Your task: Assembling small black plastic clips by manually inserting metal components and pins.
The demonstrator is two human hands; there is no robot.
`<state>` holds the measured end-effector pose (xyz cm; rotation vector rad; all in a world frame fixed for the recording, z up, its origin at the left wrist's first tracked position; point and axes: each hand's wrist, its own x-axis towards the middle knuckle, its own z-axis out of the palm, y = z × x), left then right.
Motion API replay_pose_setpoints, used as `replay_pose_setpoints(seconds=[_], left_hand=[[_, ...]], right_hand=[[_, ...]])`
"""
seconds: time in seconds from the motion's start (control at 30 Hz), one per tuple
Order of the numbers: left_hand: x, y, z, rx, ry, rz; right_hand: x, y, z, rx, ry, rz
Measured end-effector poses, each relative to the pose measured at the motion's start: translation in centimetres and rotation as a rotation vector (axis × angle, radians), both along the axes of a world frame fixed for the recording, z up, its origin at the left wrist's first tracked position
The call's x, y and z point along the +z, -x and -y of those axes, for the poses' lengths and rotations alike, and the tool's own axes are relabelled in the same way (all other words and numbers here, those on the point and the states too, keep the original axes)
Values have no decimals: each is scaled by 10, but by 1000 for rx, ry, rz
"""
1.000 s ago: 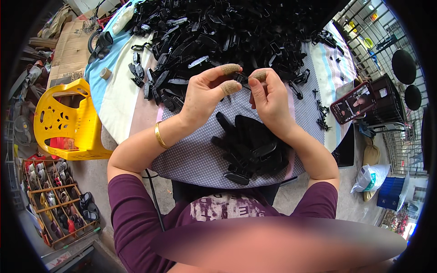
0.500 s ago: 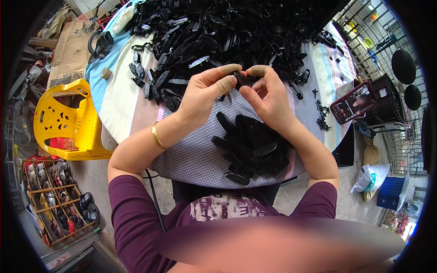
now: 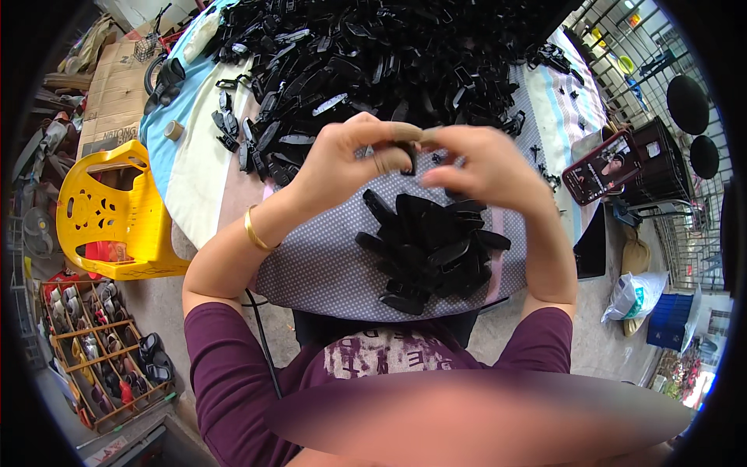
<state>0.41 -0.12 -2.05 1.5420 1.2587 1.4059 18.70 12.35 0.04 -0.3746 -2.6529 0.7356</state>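
Above the near part of the table, my left hand [image 3: 342, 159] pinches a small black plastic part [image 3: 410, 158] between thumb and forefinger; its exact kind is hard to make out. My right hand [image 3: 486, 167] is smeared by motion. Its forefinger reaches the top of that part, while its thumb sits apart lower down. Tan tape wraps some fingertips. Below my hands lies a small heap of black plastic pieces [image 3: 428, 249] on the dotted tablecloth [image 3: 311, 265]. Beyond them a large pile of similar black parts [image 3: 366, 62] covers the far table.
A phone [image 3: 603, 167] is propped at the table's right edge, near scattered tiny black pieces [image 3: 551, 179]. A tape roll [image 3: 173, 130] sits at the left. On the floor at left stand a yellow plastic chair [image 3: 140, 226] and a shoe rack [image 3: 89, 346].
My right hand has swung outward and its thumb has come away from the black part. The left hand keeps its pinch and has shifted slightly. The near heap shows more of its right side.
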Motion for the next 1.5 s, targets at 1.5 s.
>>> replay_pose_setpoints(seconds=[1.5], left_hand=[[-20, 4, -9, 66, 175, 201]], right_hand=[[-18, 10, 27, -32, 75, -398]])
